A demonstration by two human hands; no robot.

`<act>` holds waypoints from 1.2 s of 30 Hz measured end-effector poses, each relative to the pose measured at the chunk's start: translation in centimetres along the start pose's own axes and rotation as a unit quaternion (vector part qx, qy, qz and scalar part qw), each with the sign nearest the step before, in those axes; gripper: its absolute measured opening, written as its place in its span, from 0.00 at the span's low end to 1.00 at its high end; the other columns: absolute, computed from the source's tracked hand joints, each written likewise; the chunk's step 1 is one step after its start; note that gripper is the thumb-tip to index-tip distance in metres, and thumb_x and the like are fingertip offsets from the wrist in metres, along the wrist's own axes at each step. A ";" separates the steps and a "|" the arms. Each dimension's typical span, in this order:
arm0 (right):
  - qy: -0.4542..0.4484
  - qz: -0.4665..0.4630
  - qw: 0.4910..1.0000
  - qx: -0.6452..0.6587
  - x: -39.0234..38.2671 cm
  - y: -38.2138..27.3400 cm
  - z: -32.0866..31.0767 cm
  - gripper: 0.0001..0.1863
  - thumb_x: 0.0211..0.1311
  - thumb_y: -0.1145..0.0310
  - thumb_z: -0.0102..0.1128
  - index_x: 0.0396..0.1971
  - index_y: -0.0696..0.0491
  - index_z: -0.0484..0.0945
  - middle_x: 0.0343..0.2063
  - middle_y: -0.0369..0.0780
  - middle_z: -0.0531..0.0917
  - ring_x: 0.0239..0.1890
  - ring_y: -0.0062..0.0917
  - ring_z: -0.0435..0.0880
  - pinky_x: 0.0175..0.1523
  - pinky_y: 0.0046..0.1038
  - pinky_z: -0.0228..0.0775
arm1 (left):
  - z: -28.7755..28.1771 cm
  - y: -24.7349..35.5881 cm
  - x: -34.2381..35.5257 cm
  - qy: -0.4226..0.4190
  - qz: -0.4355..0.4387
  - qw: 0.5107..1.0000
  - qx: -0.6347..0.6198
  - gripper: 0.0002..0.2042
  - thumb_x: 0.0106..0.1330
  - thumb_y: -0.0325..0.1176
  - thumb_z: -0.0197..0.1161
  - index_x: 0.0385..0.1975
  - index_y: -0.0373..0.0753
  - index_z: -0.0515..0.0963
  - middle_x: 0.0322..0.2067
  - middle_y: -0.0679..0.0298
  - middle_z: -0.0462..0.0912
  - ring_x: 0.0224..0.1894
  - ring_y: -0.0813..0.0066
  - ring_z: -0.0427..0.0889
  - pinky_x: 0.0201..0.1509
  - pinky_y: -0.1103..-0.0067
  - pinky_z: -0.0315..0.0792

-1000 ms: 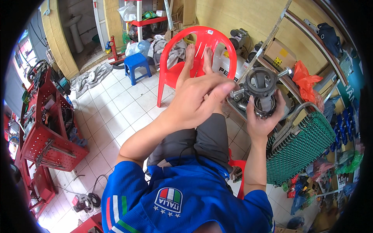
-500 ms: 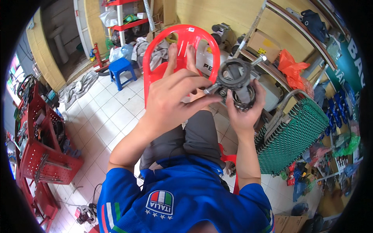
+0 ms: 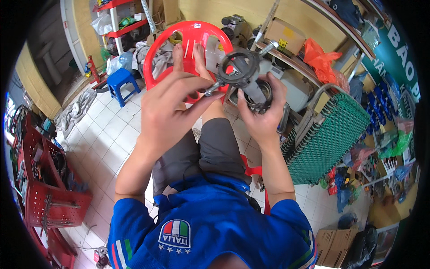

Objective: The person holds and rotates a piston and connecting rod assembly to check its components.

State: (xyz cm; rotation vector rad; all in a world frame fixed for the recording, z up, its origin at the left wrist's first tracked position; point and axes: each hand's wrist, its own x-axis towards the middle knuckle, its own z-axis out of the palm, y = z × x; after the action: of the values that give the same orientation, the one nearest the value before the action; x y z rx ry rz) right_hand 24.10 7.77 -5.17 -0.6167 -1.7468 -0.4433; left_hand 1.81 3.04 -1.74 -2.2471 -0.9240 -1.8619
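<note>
My left hand (image 3: 177, 101) has its thumb and fingertips closed round a silver bolt (image 3: 210, 88) that sticks out from the left side of a dark round metal tool (image 3: 236, 67). The tool is a ring with a crossbar, and another bolt (image 3: 268, 47) juts from its upper right. My right hand (image 3: 262, 114) grips the lower part of this assembly, where a grey cylinder (image 3: 254, 89) runs into a dark bearing-like ring (image 3: 268, 96). My bare feet rest on the seat of a red plastic chair (image 3: 161, 36) beyond my hands.
A blue stool (image 3: 122, 80) stands left of the chair. Red tool carts (image 3: 53, 193) are at the left. A metal shelf with a cardboard box (image 3: 284, 36) and orange bag (image 3: 322, 58) is at the upper right, above a green folded lounger (image 3: 327, 139). Cardboard (image 3: 333, 246) lies lower right.
My left hand has come from above the bolt to pinch it. Both hands and the held tool have shifted left in the picture, as has the room around them.
</note>
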 end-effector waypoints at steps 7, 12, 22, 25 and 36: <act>-0.003 0.006 1.000 0.013 0.1 -0.2 -0.2 0.44 0.47 0.79 0.76 0.65 0.59 0.63 0.52 0.49 0.74 0.52 0.37 0.79 0.57 0.36 0.74 | -0.6 -1.1 0.0 -0.135 -0.253 0.900 -0.330 0.16 0.78 0.36 0.53 0.45 0.26 0.81 0.35 0.58 0.86 0.31 0.77 0.82 0.38 0.80 0.75; 0.017 -0.024 0.999 0.045 0.3 0.3 0.3 0.47 0.38 0.74 0.79 0.64 0.53 0.67 0.53 0.46 0.76 0.54 0.42 0.76 0.58 0.40 0.69 | -2.0 -1.8 -0.1 -0.165 -0.246 0.906 -0.301 0.13 0.75 0.31 0.57 0.44 0.26 0.81 0.34 0.59 0.86 0.33 0.77 0.83 0.38 0.80 0.77; 0.038 0.007 0.998 0.042 1.0 -0.3 0.3 0.39 0.42 0.70 0.76 0.61 0.42 0.75 0.47 0.37 0.78 0.48 0.38 0.76 0.53 0.41 0.66 | -3.1 -4.5 -0.9 -0.150 -0.185 0.923 -0.302 0.26 0.80 0.48 0.42 0.54 0.27 0.74 0.38 0.45 0.84 0.37 0.61 0.82 0.42 0.69 0.76; 0.038 0.016 0.999 0.035 1.1 -0.3 -0.2 0.38 0.43 0.70 0.75 0.61 0.42 0.75 0.47 0.36 0.78 0.47 0.38 0.77 0.52 0.40 0.66 | -2.9 -3.6 -0.3 -0.211 -0.227 0.911 -0.273 0.33 0.82 0.52 0.31 0.51 0.24 0.74 0.29 0.44 0.82 0.31 0.60 0.80 0.41 0.66 0.74; 0.015 -0.003 0.999 0.045 1.0 -0.1 -0.8 0.44 0.39 0.70 0.78 0.64 0.47 0.71 0.51 0.39 0.77 0.52 0.40 0.76 0.56 0.40 0.68 | -0.6 -0.8 -0.8 -0.006 -0.029 0.999 -0.046 0.24 0.44 0.20 0.82 0.44 0.30 0.79 0.37 0.58 0.83 0.32 0.78 0.80 0.37 0.81 0.74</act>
State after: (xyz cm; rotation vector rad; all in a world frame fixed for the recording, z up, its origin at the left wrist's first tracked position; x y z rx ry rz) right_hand 24.45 7.37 -3.97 -0.5385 -1.7316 -0.3752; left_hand 0.84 3.12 -2.50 -2.3099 -0.9323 -1.9561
